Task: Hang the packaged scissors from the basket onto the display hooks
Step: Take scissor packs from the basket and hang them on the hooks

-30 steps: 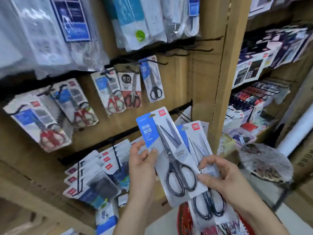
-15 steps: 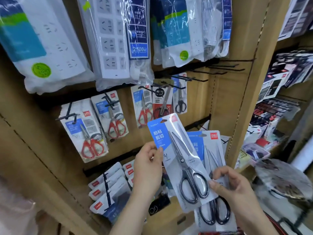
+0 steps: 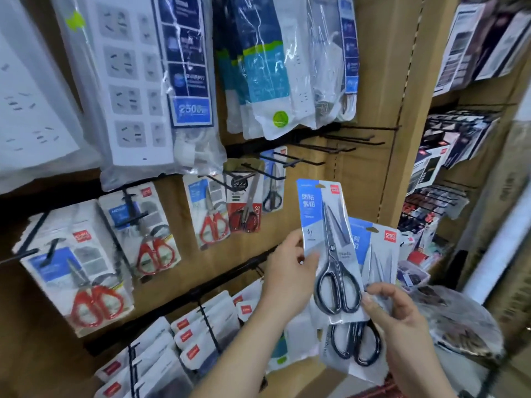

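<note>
Front scissors pack [image 3: 330, 254]: held mid-frame in front of the wooden display wall, between both hands.
Long axis: nearly upright, with the blades toward 12 o'clock and the black handles toward 6.
Hang hole [image 3: 318, 185]: a small notch at the card's top edge, hard to make out.
Second scissors pack [image 3: 373, 254]: behind the front one and offset toward 4 o'clock, half covered by it.
Left hand [image 3: 287, 280]: pinches the front pack's left edge, thumb on the face and fingers behind.
Right hand [image 3: 399, 326]: fingers curled round the second pack's lower part, with the thumb touching the front pack's bottom corner.
Bare display hooks [image 3: 359, 136]: at 12 to 1 o'clock from the front pack's top, well apart from it. The pack probably has to rise along its own axis, and the left hand sits nearer to them.
Hidden: the basket [image 3: 385, 386] shows only as a red sliver at the bottom edge. The hook tips are thin and blurred. I cannot tell whether more packs lie under the second.
</note>
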{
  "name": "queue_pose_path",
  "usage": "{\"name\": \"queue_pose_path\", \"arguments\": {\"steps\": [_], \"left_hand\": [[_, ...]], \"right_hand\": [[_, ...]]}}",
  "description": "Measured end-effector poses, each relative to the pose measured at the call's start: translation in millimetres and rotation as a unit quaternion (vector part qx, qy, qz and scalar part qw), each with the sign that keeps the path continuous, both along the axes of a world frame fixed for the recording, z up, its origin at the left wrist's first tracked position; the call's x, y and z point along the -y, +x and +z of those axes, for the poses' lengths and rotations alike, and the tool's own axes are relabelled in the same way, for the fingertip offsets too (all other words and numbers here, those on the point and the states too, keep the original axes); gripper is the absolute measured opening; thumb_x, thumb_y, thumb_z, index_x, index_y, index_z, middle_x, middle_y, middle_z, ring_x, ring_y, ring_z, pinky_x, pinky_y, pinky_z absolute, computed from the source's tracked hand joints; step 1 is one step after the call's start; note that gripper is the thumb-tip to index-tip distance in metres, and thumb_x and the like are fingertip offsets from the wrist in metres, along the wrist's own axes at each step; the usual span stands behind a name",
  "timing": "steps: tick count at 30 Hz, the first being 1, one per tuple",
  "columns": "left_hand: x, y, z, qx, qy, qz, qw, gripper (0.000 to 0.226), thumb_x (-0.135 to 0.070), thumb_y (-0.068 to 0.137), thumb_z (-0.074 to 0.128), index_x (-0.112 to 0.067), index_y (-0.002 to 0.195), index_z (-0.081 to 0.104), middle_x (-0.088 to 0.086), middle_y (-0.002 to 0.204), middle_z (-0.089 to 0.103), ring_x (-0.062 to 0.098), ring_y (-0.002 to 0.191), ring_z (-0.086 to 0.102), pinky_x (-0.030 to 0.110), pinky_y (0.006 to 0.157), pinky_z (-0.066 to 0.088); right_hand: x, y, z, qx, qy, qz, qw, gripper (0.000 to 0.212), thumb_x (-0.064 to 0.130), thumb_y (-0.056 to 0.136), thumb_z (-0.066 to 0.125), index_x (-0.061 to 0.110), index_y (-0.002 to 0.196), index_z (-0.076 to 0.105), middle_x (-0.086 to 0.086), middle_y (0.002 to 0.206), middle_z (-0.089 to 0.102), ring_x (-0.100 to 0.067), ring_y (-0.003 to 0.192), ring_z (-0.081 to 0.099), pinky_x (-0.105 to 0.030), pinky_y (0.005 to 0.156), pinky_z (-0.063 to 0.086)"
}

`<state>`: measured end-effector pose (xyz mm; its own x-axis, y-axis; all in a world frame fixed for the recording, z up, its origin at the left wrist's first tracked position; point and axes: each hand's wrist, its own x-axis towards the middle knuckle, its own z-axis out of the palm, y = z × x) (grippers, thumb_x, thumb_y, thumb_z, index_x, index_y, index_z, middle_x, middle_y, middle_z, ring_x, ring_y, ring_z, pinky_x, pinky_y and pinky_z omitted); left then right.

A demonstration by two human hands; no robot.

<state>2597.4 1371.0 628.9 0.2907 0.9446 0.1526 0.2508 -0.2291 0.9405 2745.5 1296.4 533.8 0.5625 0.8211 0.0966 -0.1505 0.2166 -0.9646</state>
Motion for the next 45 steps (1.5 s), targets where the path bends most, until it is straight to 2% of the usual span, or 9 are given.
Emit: {"name": "queue_pose_path", "arguments": {"steps": [6, 11, 15, 18, 25, 30, 35, 40, 45], "left_hand": [[-39.3, 41.6, 7.8, 0.02, 0.001, 0.011, 1.0, 0.037, -0.019, 0.096, 0.06, -0.054, 0.104, 0.054, -0.011, 0.099, 0.073, 0.004, 0.09, 0.067, 0.038, 0.087, 0.057], [-60.8, 62.8, 5.2, 0.047, -0.003, 0.029, 0.998, 0.035, -0.015, 0.097, 0.059, -0.049, 0.105, 0.059, -0.006, 0.087, 0.076, 0.031, 0.084, 0.07, 0.052, 0.08, 0.056], [-68.4, 72.2, 1.4, 0.049, -0.004, 0.038, 0.998, 0.031, -0.015, 0.097, 0.058, -0.041, 0.112, 0.061, -0.007, 0.09, 0.077, 0.013, 0.08, 0.073, 0.041, 0.08, 0.059], [-72.9, 78.2, -3.5, 0.044, -0.002, 0.044, 0.998, 0.03, -0.018, 0.097, 0.059, -0.047, 0.106, 0.06, -0.004, 0.088, 0.077, 0.02, 0.081, 0.073, 0.043, 0.08, 0.058], [-54.1, 65.5, -24.0, 0.064, -0.005, 0.015, 0.998, 0.064, -0.02, 0.097, 0.057, -0.064, 0.132, 0.025, -0.005, 0.09, 0.072, 0.023, 0.07, 0.067, 0.036, 0.063, 0.057], [-64.1, 59.3, -36.3, 0.013, -0.015, 0.028, 0.999, 0.053, -0.008, 0.099, 0.054, -0.053, 0.126, 0.05, -0.003, 0.067, 0.051, 0.017, 0.052, 0.055, 0.021, 0.054, 0.053], [-93.4, 59.6, -34.3, -0.009, 0.003, 0.077, 0.997, 0.052, -0.009, 0.099, 0.052, -0.053, 0.125, 0.047, -0.004, 0.07, 0.053, 0.014, 0.048, 0.058, 0.04, 0.066, 0.06], [-133.0, 58.6, -28.7, -0.023, 0.004, 0.119, 0.993, 0.049, -0.007, 0.1, 0.049, -0.04, 0.136, 0.048, -0.005, 0.074, 0.056, 0.015, 0.053, 0.058, 0.03, 0.064, 0.06], [-171.6, 50.1, -33.8, -0.07, 0.019, 0.141, 0.987, 0.051, -0.01, 0.101, 0.047, -0.04, 0.142, 0.046, 0.0, 0.077, 0.049, 0.014, 0.063, 0.052, 0.051, 0.078, 0.059]], "right_hand": [[-46.8, 46.4, 5.4, 0.02, 0.025, -0.007, 0.999, 0.014, 0.005, 0.083, 0.072, 0.017, 0.079, 0.067, 0.001, 0.084, 0.064, -0.013, 0.077, 0.055, -0.033, 0.081, 0.042], [-74.9, 68.3, 8.3, 0.026, 0.031, 0.004, 0.999, 0.018, 0.025, 0.072, 0.082, 0.018, 0.082, 0.069, 0.0, 0.09, 0.069, -0.019, 0.088, 0.058, -0.041, 0.09, 0.043], [-83.7, 77.4, 5.7, 0.012, 0.035, 0.009, 0.999, 0.016, 0.023, 0.07, 0.075, 0.014, 0.082, 0.068, -0.001, 0.087, 0.068, -0.018, 0.085, 0.058, -0.041, 0.088, 0.042], [-89.3, 82.7, 0.6, -0.002, 0.034, 0.014, 0.999, 0.01, 0.015, 0.075, 0.074, 0.012, 0.082, 0.068, -0.002, 0.087, 0.068, -0.018, 0.085, 0.058, -0.04, 0.088, 0.044], [-100.6, 78.1, -0.9, -0.044, 0.029, 0.007, 0.999, 0.006, 0.018, 0.071, 0.073, 0.02, 0.076, 0.07, 0.005, 0.076, 0.068, -0.013, 0.077, 0.058, -0.025, 0.074, 0.048], [-106.4, 76.4, -2.0, -0.056, 0.009, 0.022, 0.998, 0.008, 0.01, 0.082, 0.071, 0.018, 0.078, 0.07, -0.001, 0.08, 0.067, -0.017, 0.076, 0.056, -0.031, 0.076, 0.048], [-111.0, 70.3, 6.4, -0.064, -0.028, 0.095, 0.993, 0.016, 0.012, 0.077, 0.074, 0.022, 0.089, 0.075, -0.007, 0.102, 0.074, -0.028, 0.088, 0.069, -0.045, 0.085, 0.055], [-131.2, 64.1, 12.3, -0.039, -0.036, 0.069, 0.996, 0.025, 0.004, 0.091, 0.064, 0.026, 0.099, 0.074, 0.008, 0.106, 0.075, -0.009, 0.095, 0.071, -0.017, 0.071, 0.054], [-126.9, 72.6, 11.6, 0.004, -0.012, 0.051, 0.999, 0.041, -0.001, 0.094, 0.057, 0.03, 0.121, 0.063, 0.018, 0.122, 0.065, 0.006, 0.101, 0.065, -0.016, 0.075, 0.056]]}}
